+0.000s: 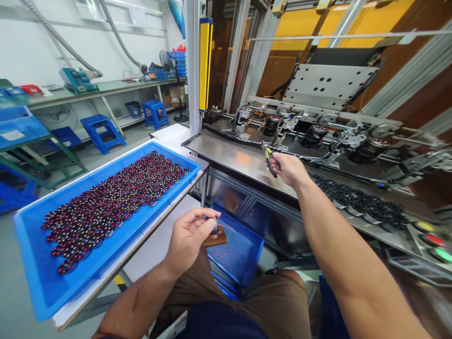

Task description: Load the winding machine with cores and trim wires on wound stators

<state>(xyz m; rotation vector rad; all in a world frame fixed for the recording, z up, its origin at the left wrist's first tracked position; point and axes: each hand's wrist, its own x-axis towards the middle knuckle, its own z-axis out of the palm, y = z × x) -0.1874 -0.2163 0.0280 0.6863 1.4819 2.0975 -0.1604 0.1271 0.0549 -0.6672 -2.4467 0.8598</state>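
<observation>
Pliers [269, 158] clasped in right hand [290, 168], small part [214, 226] pinched in left hand [189, 238]
The pliers, likely stiff and light, are best held by the handles [271, 169].

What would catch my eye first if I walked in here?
Probably the big blue tray on the left, crowded with round black parts dotted red and tan. Next, perhaps, the right hand holding green-and-black pliers near the middle, before the metal machine. Lower down, the left hand pinches a small part.

Bright, white light | sheen on metal worktop [226, 151] | right edge smeared, corners stretched
</observation>
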